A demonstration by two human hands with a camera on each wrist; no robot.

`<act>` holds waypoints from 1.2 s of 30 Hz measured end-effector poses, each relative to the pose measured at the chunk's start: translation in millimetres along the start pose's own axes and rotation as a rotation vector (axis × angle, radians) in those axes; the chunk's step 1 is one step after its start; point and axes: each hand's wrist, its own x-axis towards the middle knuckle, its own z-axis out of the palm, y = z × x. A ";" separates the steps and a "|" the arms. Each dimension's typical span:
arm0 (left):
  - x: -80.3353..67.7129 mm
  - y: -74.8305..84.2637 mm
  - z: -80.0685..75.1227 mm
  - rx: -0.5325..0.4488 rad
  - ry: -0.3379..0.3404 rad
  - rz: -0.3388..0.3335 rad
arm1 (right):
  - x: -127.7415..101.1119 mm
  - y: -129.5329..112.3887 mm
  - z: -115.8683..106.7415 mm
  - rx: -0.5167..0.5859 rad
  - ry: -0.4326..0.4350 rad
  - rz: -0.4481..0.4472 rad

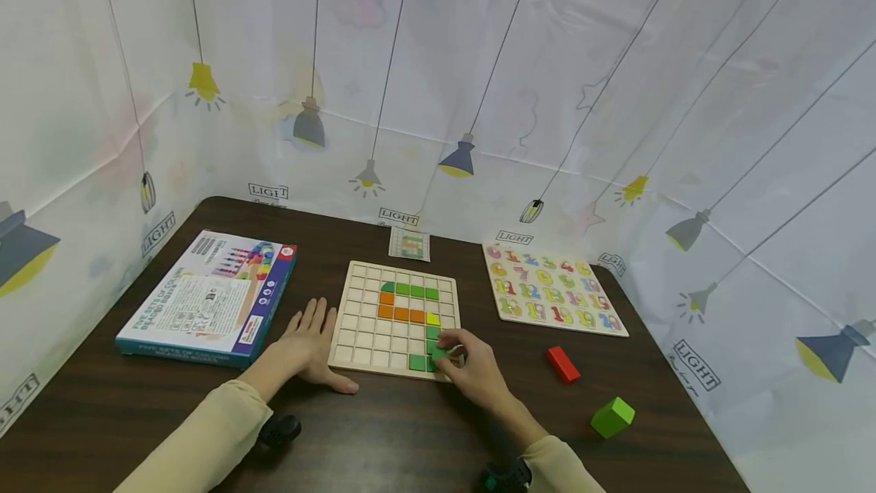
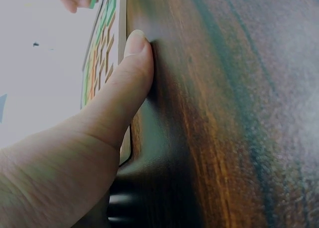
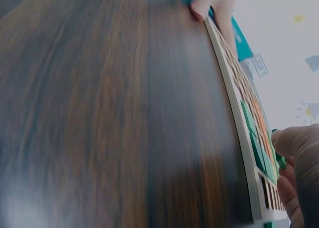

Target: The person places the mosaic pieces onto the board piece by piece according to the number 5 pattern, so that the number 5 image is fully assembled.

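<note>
A wooden grid board point(image 1: 363, 326) lies on the table, with green, orange and yellow square tiles set in some cells. Above its near right corner, my right hand point(image 1: 475, 371) pinches a green tile point(image 3: 280, 160) between thumb and fingers. The pinched tile also appears at the top of the left wrist view. Under and beside that hand sit green tiles point(image 1: 417, 362), partly hidden by the fingers. My left hand point(image 1: 308, 348) rests spread at the board's near left corner, fingers straight, thumb point(image 2: 134, 63) along the near edge.
At the left lies a boxed set point(image 1: 205, 295). A small pattern card point(image 1: 411, 243) is behind the board. To the right are a number puzzle board point(image 1: 554, 291), a red block point(image 1: 563, 364) and a green block point(image 1: 612, 418). A printed curtain stands behind the table.
</note>
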 end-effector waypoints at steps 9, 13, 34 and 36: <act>-0.6 0.5 -1.4 0.006 -0.010 0.000 | 9.9 -11.9 20.8 -0.030 -0.038 -0.063; -0.6 1.1 -1.3 0.009 -0.011 -0.001 | 14.7 -15.4 29.5 -0.052 -0.069 -0.066; -0.4 1.6 -1.8 -0.002 0.002 -0.003 | 21.9 -22.9 44.1 -0.139 -0.142 -0.110; -1.0 1.3 -2.7 0.000 -0.003 -0.004 | 22.2 -24.1 43.9 -0.143 -0.154 -0.105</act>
